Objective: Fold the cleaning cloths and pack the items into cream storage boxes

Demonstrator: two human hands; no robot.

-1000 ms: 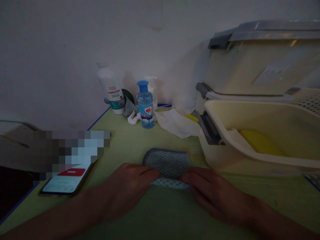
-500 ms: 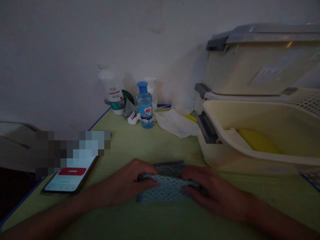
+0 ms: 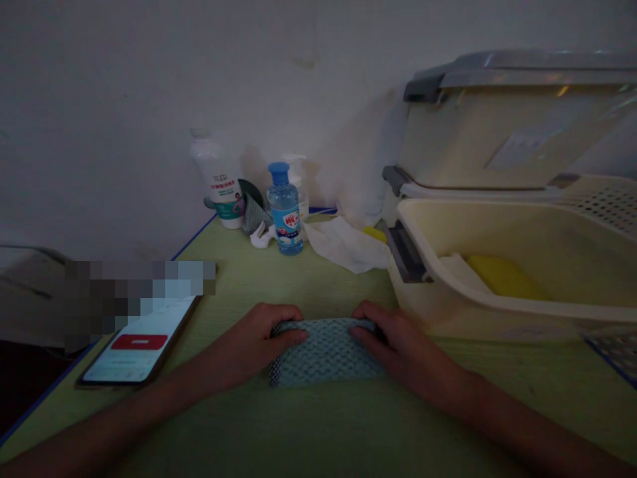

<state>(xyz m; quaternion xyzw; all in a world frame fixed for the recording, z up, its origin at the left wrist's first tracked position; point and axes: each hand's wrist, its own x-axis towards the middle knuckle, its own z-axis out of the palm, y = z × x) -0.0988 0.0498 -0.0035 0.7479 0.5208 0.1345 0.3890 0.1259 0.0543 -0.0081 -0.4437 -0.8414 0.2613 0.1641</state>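
Observation:
A blue-grey textured cloth (image 3: 328,355) with a dark checked edge is folded over on the green tabletop (image 3: 343,438), its fold at the top. My left hand (image 3: 271,338) pinches the top left corner, thumb in front and fingers behind. At the top right corner my right hand (image 3: 391,338) grips the same cloth between thumb and fingers. The upper edge is held taut between both hands, and the lower edge hangs at the table surface. Behind the cloth, its far side is hidden.
A lit phone (image 3: 134,358) lies at the left, partly pixelated. Toward the wall stand a blue bottle (image 3: 287,219), a white bottle (image 3: 226,199) and a pump bottle (image 3: 302,192), beside a white tissue (image 3: 348,244). A cream bin (image 3: 458,325) holding a yellow item (image 3: 502,277) occupies the right.
Both hands have moved up and away from me, bringing the cloth's front layer over the back layer, which was visible before. The view has shifted slightly.

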